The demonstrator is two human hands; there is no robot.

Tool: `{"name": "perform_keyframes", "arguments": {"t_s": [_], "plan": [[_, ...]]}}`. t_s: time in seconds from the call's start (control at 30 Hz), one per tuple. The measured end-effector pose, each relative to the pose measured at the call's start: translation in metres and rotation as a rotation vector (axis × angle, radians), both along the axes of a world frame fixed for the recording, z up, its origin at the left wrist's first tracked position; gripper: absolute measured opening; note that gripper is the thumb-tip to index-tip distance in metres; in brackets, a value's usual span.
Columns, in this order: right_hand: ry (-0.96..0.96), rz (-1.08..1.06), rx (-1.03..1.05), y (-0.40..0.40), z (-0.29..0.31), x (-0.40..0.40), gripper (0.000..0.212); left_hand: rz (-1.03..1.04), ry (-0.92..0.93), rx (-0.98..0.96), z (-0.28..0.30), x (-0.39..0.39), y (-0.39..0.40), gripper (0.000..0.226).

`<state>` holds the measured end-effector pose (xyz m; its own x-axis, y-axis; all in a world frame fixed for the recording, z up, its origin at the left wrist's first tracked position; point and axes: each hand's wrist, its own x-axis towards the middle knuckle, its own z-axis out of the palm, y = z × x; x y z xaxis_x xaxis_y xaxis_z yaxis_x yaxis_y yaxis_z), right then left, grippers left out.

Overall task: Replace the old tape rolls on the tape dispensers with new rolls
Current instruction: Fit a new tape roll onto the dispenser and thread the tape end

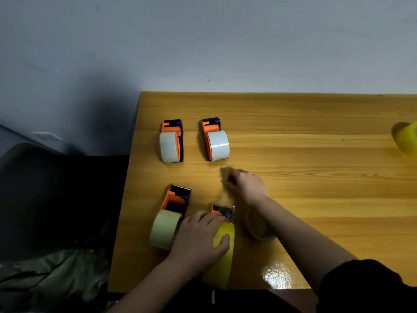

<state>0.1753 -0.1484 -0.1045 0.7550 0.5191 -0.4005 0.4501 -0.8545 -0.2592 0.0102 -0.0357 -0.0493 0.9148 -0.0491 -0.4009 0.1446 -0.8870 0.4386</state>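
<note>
Nearest on the counter (316, 154), the left hand (198, 238) lay over a yellow tape roll (222, 260) seated on the near-right dispenser (222, 211), fingers and thumb curled round the roll to hold it steady. Just right of it an emptied-looking clear roll (259, 227) lay flat on the wood, partly behind the right forearm. To the left stood another dispenser (177, 197) carrying a pale green-tinted roll (164, 229), touching the left hand's knuckle side or close to it — hard to say which.

A little farther out, the right hand (246, 185) was blurred with motion; it seemed to be pinching a clear strip of tape (225, 195) drawn from the near-right dispenser's blade end, though the pinch itself could not be made out sharply.

The tape would likely be light, thin and sticky, prone to folding on itself, so the free end is best held by its edge while the roll is gripped across its stiff, smooth outer face — a firm hold, since the film is slippery.

Farther still, two dispensers with whitish rolls (170, 150) (218, 145) stood side by side. At the far right edge sat a spare yellow roll (407, 138), well apart from everything.
</note>
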Motion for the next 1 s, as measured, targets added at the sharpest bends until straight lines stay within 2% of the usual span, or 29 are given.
{"name": "perform_keyframes", "arguments": {"t_s": [0.23,0.37,0.47,0.6,0.87,1.0], "plan": [[0.017,0.056,-0.067,-0.007,0.007,0.006,0.035,-0.026,0.077,-0.016,-0.001,0.006,0.0,0.071],[0.056,0.007,-0.057,-0.01,0.009,0.006,0.033,-0.038,0.12,0.009,0.003,0.014,-0.002,0.059],[0.123,-0.116,0.046,-0.014,0.01,0.007,0.027,-0.036,0.131,0.003,0.004,0.015,-0.003,0.056],[0.223,-0.267,0.248,-0.017,0.012,0.012,0.007,-0.035,0.135,-0.019,0.003,0.015,-0.002,0.055],[0.134,-0.135,0.051,-0.012,0.011,0.012,0.029,-0.018,0.193,-0.036,0.002,0.021,-0.001,0.057],[0.094,-0.066,-0.026,-0.007,0.009,0.008,0.033,-0.025,0.214,-0.034,0.0,0.024,0.0,0.057]]}}
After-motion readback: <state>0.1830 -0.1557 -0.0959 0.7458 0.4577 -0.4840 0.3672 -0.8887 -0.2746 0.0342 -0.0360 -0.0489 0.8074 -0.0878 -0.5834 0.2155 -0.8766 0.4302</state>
